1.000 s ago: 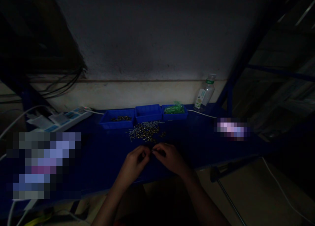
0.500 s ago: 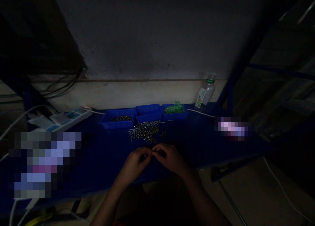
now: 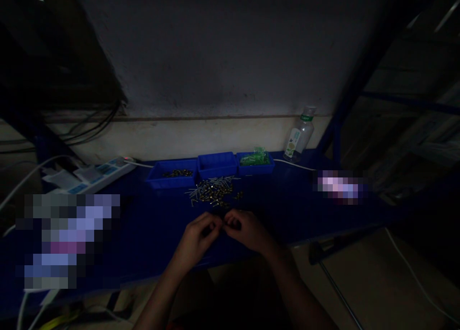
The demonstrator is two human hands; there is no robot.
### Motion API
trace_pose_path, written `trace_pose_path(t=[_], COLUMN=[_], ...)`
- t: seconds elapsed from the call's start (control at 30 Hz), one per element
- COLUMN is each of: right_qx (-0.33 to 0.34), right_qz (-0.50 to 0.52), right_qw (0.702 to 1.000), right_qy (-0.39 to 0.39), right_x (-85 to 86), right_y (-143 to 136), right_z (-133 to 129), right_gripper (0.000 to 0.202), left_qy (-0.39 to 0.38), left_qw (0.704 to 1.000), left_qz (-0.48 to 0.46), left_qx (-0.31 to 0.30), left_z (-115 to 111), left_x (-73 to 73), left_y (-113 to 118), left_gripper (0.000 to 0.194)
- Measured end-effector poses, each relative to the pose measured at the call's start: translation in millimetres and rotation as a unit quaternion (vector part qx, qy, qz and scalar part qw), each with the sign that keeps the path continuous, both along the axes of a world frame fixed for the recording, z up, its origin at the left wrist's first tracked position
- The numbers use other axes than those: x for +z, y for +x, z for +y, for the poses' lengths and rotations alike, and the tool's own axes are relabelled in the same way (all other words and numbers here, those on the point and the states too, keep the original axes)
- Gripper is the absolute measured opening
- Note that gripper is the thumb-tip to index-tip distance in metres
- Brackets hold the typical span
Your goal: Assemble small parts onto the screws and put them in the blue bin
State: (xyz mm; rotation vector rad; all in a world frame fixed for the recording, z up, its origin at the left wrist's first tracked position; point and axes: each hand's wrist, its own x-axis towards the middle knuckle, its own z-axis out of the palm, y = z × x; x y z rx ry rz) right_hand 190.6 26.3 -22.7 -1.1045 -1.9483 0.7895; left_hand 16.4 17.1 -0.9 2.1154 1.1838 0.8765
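Close together above the front part of the blue table (image 3: 151, 239) are my left hand (image 3: 201, 232) and my right hand (image 3: 245, 228). Both are closed in a pinch, fingertips almost meeting. Whatever lies between them is too small and dark to make out. Just beyond my fingers spreads a pile of small metal pieces (image 3: 215, 191), brass-coloured fittings mixed with thin silvery pins. A few loose brass pieces (image 3: 238, 195) lie at the pile's right side.
Behind the pile stand a blue bin with brass pieces (image 3: 158, 180), a middle blue bin (image 3: 217, 170) and a blue bin with green plastic packets (image 3: 256, 169). A clear bottle (image 3: 300, 138) leans by the wall. A power strip (image 3: 102, 174) with plugs lies left; blurred patches cover things at both sides.
My fingertips have drawn slightly apart, the right hand shifting a little to the right. The pile and bins look the same.
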Motion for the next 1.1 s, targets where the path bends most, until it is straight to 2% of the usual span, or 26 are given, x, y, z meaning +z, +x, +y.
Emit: trace_pose_path(t=[0.17, 0.33, 0.6, 0.67, 0.77, 0.83, 0.87, 0.93, 1.0, 1.1], right_qx=[0.0, -0.009, 0.031, 0.002, -0.124, -0.187, -0.192, -0.188, -0.179, -0.172], right_qz=[-0.002, 0.038, 0.069, 0.062, 0.044, 0.018, 0.0, -0.038, -0.075, -0.115], right_qw=[1.0, 0.999, 0.997, 0.998, 0.99, 0.981, 0.98, 0.98, 0.98, 0.977], right_qy=[0.02, 0.03, 0.015, 0.028, 0.057, 0.052, 0.046, 0.043, 0.043, 0.048], right_x=[3.1, 1.3, 6.7, 6.8, 1.3, -5.2, -8.5, -13.7, -15.9, -14.7], right_y=[0.6, 2.8, 2.8, 3.8, 5.4, 5.7, 5.3, 3.7, 1.5, -1.5], right_z=[-1.6, -2.9, -6.2, -4.5, 3.2, 9.9, 13.0, 17.5, 19.2, 18.4], right_gripper=[0.005, 0.01, 0.014, 0.016, 0.014, 0.013, 0.014, 0.015, 0.019, 0.024], left_qy=[-0.01, -0.035, -0.059, -0.053, -0.029, 0.001, 0.019, 0.063, 0.1, 0.12], left_qw=[1.0, 0.998, 0.998, 0.998, 0.999, 0.996, 0.992, 0.979, 0.951, 0.924], left_qz=[-0.028, -0.041, -0.007, -0.01, 0.001, 0.03, 0.049, 0.088, 0.152, 0.217], left_qx=[0.006, 0.028, -0.016, -0.009, 0.041, 0.085, 0.111, 0.173, 0.251, 0.29], left_z=[0.0, 1.2, -0.6, -1.5, 3.8, 16.0, 25.2, 49.1, 76.4, 109.6], left_x=[-0.8, -0.5, 0.5, 1.4, 5.9, 12.4, 16.9, 27.8, 39.6, 53.4], left_y=[-1.2, -0.4, 3.7, 3.8, -2.8, -14.0, -21.7, -39.4, -57.3, -75.9], left_gripper=[0.014, 0.015, 0.017, 0.018, 0.019, 0.019, 0.018, 0.019, 0.025, 0.037])
